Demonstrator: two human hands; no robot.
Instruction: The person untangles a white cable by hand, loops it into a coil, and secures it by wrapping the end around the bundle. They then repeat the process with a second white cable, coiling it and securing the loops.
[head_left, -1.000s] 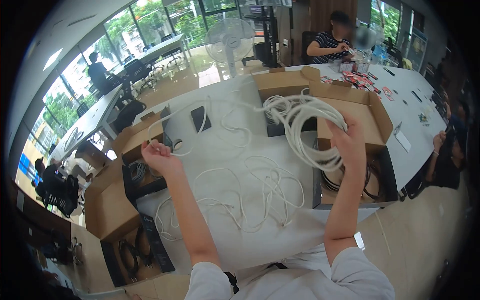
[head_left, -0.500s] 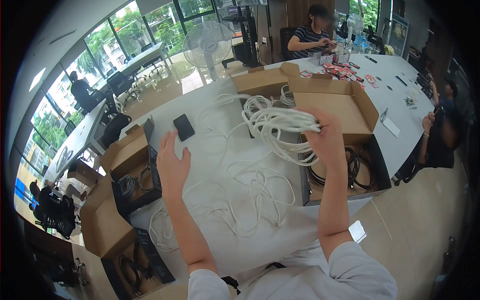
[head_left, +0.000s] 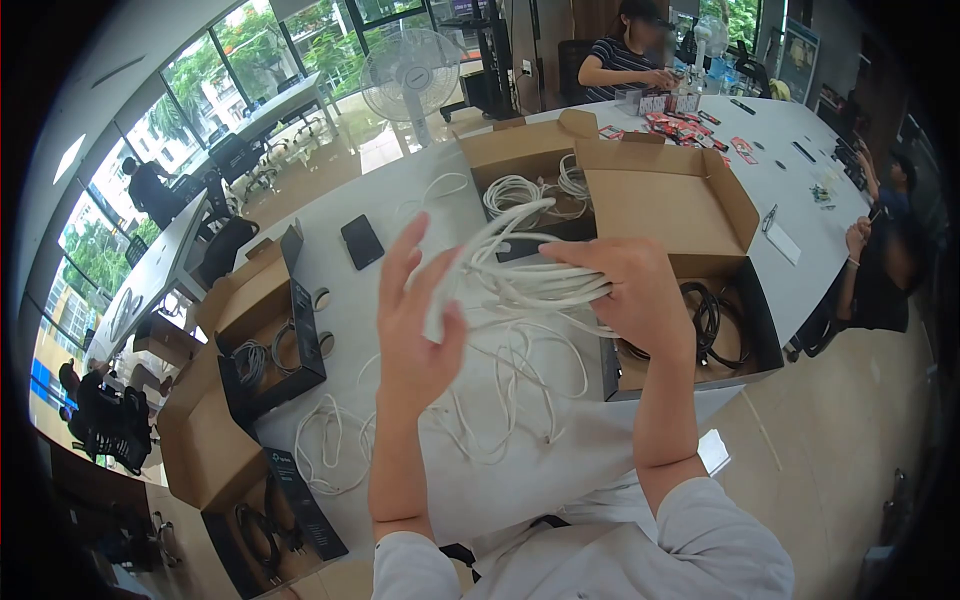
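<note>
A looped bundle of white cable (head_left: 530, 275) is gripped in my right hand (head_left: 645, 300), above the table in front of the right-hand box. My left hand (head_left: 420, 335) is raised at the bundle's left side, fingers spread and slightly blurred; the near loops overlap it in this view. Below both hands, more loose white cable (head_left: 505, 400) lies in tangled curves across the white table (head_left: 470, 495). Another coil of white cable (head_left: 515, 192) rests in the open box (head_left: 480, 150) at the back.
An open box (head_left: 690, 375) with black cables stands at the right. Two more open boxes at the left hold grey cables (head_left: 250, 362) and black cables (head_left: 262, 540). A black phone (head_left: 362, 242) lies farther back. A person (head_left: 625, 65) sits across the table near red packets (head_left: 685, 130).
My left hand has moved right, from beside the phone to the cable bundle. The right hand still grips the bundle, which has come slightly lower and left.
</note>
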